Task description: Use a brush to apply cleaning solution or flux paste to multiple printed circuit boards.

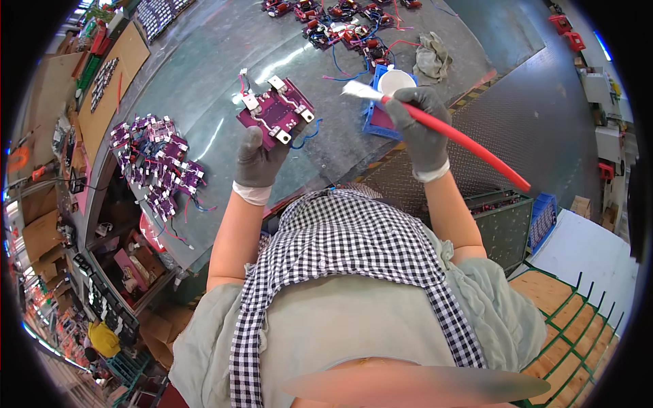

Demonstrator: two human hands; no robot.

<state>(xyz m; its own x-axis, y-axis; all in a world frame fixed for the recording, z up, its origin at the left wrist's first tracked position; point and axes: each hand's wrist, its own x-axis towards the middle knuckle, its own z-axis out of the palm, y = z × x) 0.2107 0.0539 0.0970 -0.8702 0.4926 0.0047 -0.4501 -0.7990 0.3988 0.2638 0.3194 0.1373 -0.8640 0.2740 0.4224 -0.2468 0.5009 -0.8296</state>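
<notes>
My left hand, in a grey glove, grips a purple circuit board by its near edge. White terminal blocks and metal strips show on the board's upward face; a blue wire trails from its right side. In my gloved right hand is a brush with a long red handle. Its white bristles point left, apart from the board. Just beyond that hand, a round white container sits in a blue plastic bin, partly hidden by the glove.
A pile of purple circuit boards lies at the left of the worktable. More boards with red and blue wires spread across the far side, near a crumpled grey cloth. A green metal case stands at lower right.
</notes>
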